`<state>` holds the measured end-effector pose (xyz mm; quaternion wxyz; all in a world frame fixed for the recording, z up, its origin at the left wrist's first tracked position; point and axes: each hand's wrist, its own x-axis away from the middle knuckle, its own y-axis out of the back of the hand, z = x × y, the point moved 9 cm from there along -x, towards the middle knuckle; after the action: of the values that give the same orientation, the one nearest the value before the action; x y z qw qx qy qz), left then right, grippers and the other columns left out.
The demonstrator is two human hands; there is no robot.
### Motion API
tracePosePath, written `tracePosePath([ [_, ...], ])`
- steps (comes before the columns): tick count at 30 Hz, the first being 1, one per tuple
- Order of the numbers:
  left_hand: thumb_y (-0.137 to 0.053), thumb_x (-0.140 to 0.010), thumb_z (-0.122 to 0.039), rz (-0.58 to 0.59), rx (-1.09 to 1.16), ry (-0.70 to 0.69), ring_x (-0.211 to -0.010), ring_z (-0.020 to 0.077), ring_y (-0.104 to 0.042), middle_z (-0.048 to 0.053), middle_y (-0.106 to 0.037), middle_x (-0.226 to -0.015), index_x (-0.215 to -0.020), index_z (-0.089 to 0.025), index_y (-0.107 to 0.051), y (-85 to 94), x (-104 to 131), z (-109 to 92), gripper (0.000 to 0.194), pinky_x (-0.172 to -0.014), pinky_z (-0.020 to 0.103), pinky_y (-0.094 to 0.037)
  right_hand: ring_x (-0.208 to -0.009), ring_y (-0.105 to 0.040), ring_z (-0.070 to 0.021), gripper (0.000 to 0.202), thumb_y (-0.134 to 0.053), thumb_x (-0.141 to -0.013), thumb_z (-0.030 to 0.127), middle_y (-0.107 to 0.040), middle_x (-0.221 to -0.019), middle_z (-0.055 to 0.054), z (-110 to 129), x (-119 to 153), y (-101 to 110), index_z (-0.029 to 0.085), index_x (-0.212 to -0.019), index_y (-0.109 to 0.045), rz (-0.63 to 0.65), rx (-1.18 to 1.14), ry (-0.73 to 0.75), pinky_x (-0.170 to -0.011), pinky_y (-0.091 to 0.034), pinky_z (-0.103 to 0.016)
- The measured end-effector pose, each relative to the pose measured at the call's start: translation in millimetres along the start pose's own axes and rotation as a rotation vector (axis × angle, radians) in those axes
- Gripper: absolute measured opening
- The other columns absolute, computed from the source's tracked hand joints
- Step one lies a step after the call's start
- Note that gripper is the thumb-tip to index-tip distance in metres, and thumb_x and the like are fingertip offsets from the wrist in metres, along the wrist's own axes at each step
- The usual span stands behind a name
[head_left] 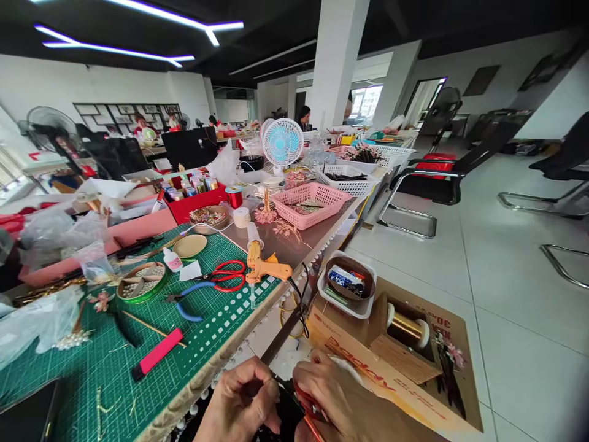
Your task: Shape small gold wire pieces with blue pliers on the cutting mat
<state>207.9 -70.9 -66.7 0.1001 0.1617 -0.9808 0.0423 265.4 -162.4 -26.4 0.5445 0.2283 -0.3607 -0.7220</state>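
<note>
Left hand (248, 396), thumb and fingers pressed together right by the dark tip of the red-handled tool (304, 398); what's pinched there, I can't tell. Right hand (327, 383) wraps the handles, presumably for leverage, low beside the bench (237, 236). Glue gun (267, 270) sits near the edge, probably for easy reach.

Bright window (367, 101), perhaps distant blur
</note>
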Motion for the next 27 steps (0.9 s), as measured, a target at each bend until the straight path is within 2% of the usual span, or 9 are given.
tracePosePath([
  [5,-0.056,-0.077,-0.046,0.057,-0.053,0.011,-0.045,0.0104,-0.055,0.0,-0.06,-0.049,-0.063,-0.017,-0.05,-3.8,-2,5,0.033,-0.05,0.02,-0.042,-0.061,-0.039,-0.0134,0.02,-0.056,-0.076,0.032,-0.049,-0.065,0.004,-2,1,-2,0.021,-0.065,-0.044,-0.027,0.102,0.04,-0.058,-0.031,-0.024],
  [9,-0.056,-0.077,-0.045,0.082,-0.062,0.028,-0.046,0.0104,-0.056,0.0,-0.06,-0.049,-0.063,-0.017,-0.051,-10.2,-4,7,0.032,-0.052,0.02,-0.043,-0.055,-0.036,-0.0123,0.019,-0.056,-0.075,0.029,-0.048,-0.06,0.004,-6,2,-7,0.02,-0.062,-0.044,-0.01,0.186,0.034,-0.058,-0.032,-0.025],
  [15,-0.056,-0.078,-0.042,0.159,-0.117,0.05,-0.047,0.0107,-0.055,0.0,-0.06,-0.051,-0.064,-0.017,-0.051,-26.1,-13,7,0.03,-0.053,0.021,-0.043,-0.052,-0.032,-0.0105,0.027,-0.059,-0.074,0.036,-0.042,-0.056,0.006,-31,16,-16,0.02,-0.06,-0.043,-0.077,0.078,-0.054,-0.052,-0.028,-0.023],
  [20,-0.057,-0.075,-0.047,0.161,-0.116,0.088,-0.046,0.0116,-0.056,0.0,-0.059,-0.049,-0.063,-0.016,-0.051,-32.7,-13,5,0.034,-0.052,0.022,-0.044,-0.049,-0.033,-0.0096,0.024,-0.06,-0.072,0.031,-0.044,-0.053,0.005,-39,22,-20,0.019,-0.057,-0.045,-0.075,0.066,-0.107,-0.045,-0.023,-0.022],
  [24,-0.057,-0.071,-0.054,0.071,-0.084,0.099,-0.044,0.0106,-0.054,0.0,-0.057,-0.047,-0.063,-0.016,-0.051,-21.4,-2,1,0.04,-0.05,0.022,-0.044,-0.053,-0.045,-0.0114,0.02,-0.057,-0.078,0.03,-0.054,-0.059,0.004,-32,10,-7,0.019,-0.063,-0.048,-0.105,0.079,-0.115,-0.049,-0.029,-0.022],
  [27,-0.053,-0.069,-0.062,-0.065,-0.096,0.114,-0.037,0.0091,-0.049,-0.001,-0.053,-0.042,-0.065,-0.017,-0.049,7.6,15,-3,0.045,-0.043,0.02,-0.041,-0.069,-0.053,-0.0191,0.02,-0.058,-0.078,0.038,-0.061,-0.073,-0.001,-15,-17,17,0.019,-0.073,-0.053,-0.183,0.234,-0.115,-0.064,-0.036,-0.03],
])
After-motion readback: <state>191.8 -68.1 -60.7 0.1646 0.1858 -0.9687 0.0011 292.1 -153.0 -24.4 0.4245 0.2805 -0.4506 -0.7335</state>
